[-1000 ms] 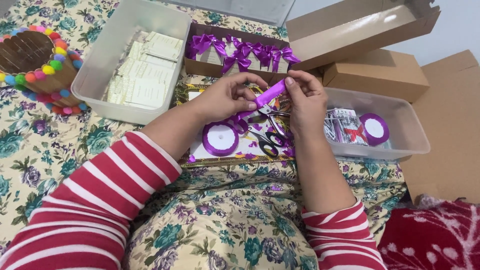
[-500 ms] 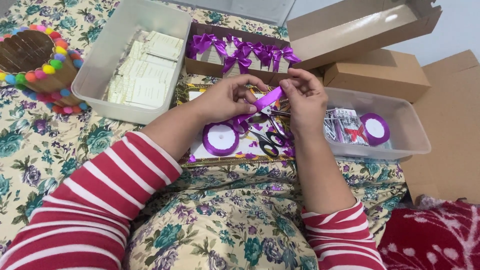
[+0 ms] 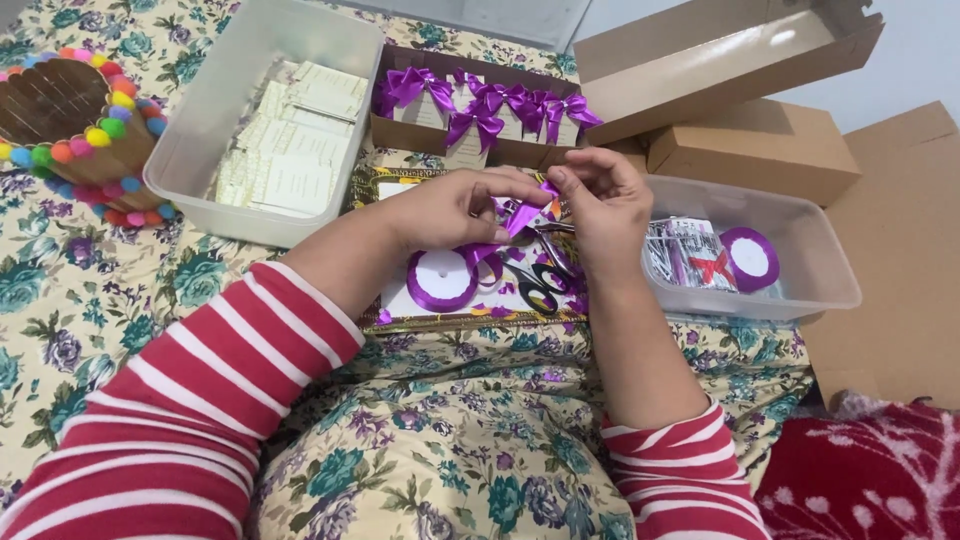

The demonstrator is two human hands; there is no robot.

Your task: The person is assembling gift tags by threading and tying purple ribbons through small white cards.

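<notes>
A short strip of purple ribbon [image 3: 523,215] is pinched between the fingertips of the left hand [image 3: 455,208] and the right hand [image 3: 600,200]; both hands are closed down to a fingertip grip on it, the remaining fingers curled loosely. The strip is held just above a white tray with a gold patterned rim [image 3: 470,318], which lies on the flower-printed cloth [image 3: 110,300] near its middle. On the tray, below the left hand, a spool of purple ribbon [image 3: 442,280] is laid flat, and black-handled scissors [image 3: 537,283] are seen just beside it, under the right wrist. Toward the far edge of the cloth, an open brown box holding finished purple bows [image 3: 480,105] is observed. At the far-left side, a clear plastic tub of cream cards [image 3: 285,150] is noted, with a heart-shaped basket edged in coloured pompoms [image 3: 70,125] near the left edge. To the right, a second clear tub [image 3: 790,270] containing another purple spool [image 3: 750,258] is recorded. Both forearms are covered by red-and-white striped sleeves [image 3: 200,400].
</notes>
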